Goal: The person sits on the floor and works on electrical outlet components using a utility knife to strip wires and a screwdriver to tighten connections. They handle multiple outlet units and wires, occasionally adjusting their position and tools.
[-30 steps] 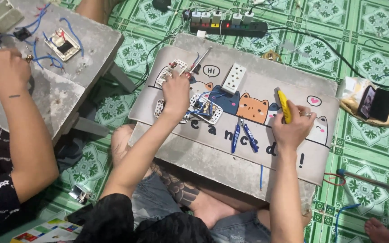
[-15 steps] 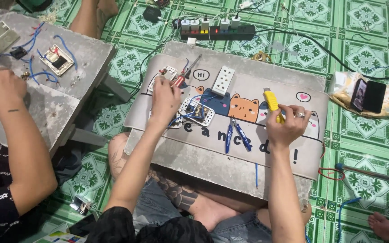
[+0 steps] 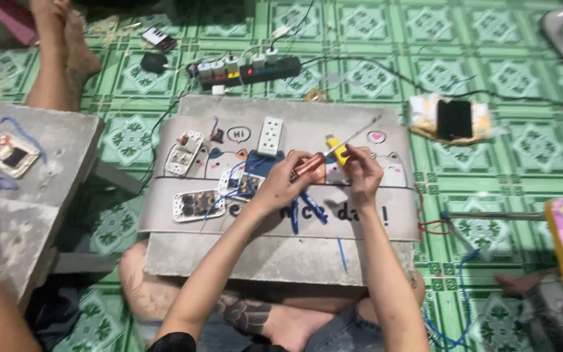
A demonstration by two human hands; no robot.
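Left of the fingers, switch plates [image 3: 193,205] and a socket [image 3: 270,135] on the board [image 3: 281,257]. Left hand [image 3: 283,184] closed around a red-handled screwdriver [image 3: 333,148], shaft slanting up-right past the fingertips. Right hand [image 3: 361,171] pinched shut on a small yellow piece [image 3: 337,149], just beside the handle. Farther right, a phone [image 3: 454,118] well apart.

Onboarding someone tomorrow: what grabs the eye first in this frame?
At the centre, the left hand and right hand meet over a grey board on the person's lap, the left gripping a red-handled screwdriver whose shaft slants up to the right. Left of the hands lie opened switch plates with blue wires, and a white socket sits above. Beyond the board, a loaded power strip lies on the green patterned floor.
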